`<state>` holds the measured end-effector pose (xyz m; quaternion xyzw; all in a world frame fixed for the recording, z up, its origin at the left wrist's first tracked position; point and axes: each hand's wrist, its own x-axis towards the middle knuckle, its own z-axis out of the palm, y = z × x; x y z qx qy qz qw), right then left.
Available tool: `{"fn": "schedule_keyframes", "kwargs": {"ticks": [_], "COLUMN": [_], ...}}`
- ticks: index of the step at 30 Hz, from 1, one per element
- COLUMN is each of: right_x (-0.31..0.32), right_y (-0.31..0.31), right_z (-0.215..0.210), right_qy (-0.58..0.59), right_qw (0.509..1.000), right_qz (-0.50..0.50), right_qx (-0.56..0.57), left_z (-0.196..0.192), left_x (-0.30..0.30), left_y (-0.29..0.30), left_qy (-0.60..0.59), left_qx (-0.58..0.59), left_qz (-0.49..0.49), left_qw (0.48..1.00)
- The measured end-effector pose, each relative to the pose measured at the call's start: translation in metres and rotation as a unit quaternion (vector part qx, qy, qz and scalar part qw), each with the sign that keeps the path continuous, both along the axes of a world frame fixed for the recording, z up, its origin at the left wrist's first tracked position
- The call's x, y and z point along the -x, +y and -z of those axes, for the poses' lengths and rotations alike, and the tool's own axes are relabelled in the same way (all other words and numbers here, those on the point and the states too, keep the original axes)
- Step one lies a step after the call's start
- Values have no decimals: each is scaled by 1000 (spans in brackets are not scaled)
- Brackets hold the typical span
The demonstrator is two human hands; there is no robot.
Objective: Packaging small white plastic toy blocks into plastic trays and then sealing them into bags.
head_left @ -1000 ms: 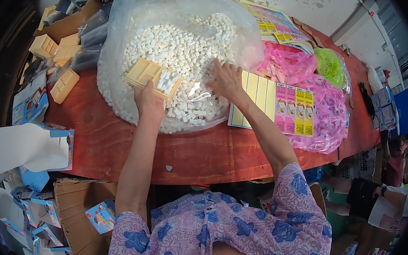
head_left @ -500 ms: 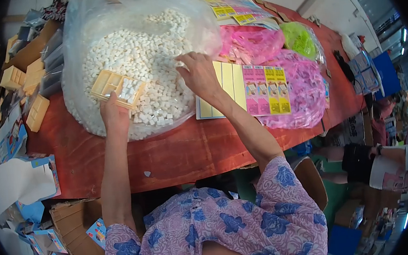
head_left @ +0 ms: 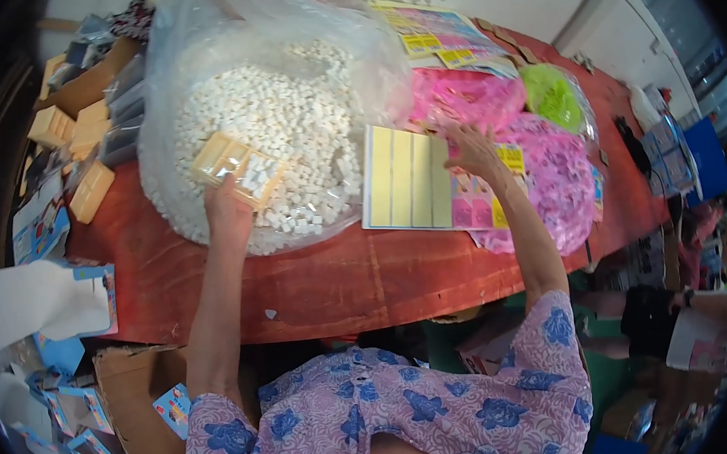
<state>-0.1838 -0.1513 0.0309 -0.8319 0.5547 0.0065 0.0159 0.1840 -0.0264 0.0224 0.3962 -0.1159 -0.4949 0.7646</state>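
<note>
A red-covered bench (head_left: 342, 281) stands by a pale wall, with cardboard boxes (head_left: 137, 411) on the floor below. The left hand (head_left: 228, 211) has its fingers clamped on a tan compartment tray (head_left: 235, 167) over a clear bag of white pieces (head_left: 285, 121). The right hand (head_left: 474, 152), fingers spread, rests on yellow-and-pink card sheets (head_left: 407, 180) beside pink bags (head_left: 558, 175).

Left hand (head_left: 228, 211) grips a small tan tray (head_left: 235, 165) w/ white blocks in it, held over a big clear bag (head_left: 276, 122) of white blocks on the red table (head_left: 333, 277). Right hand (head_left: 474, 152), fingers spread, rests on printed sheets (head_left: 407, 180) w/ yellow strips, next to pink bags (head_left: 549, 176) & a green bag (head_left: 555, 98). Tan boxes (head_left: 79, 144) far left; blue-white cartons (head_left: 59, 401) below table edge.
</note>
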Motion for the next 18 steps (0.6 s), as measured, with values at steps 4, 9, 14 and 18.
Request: {"fn": "schedule_keyframes", "kwargs": {"ticks": [4,9,14,18], "right_x": [3,4,2,-6], "right_y": [-1,-13,-10,18], "right_z": [2,-5,-57,-108], "right_qy": [-33,-159,-248,-320], "right_qw": [999,984,955,913], "right_qz": [-8,9,-52,-82], "right_qx": [40,-76,-154,-240], "left_z": [6,2,-8,-14], "left_x": [1,-2,-9,-15], "left_y": [3,6,7,2], "left_qy": [9,26,8,16], "left_qx": [11,6,1,10], "left_qz": [7,17,32,40], "left_qw": [1000,1000,999,999]}}
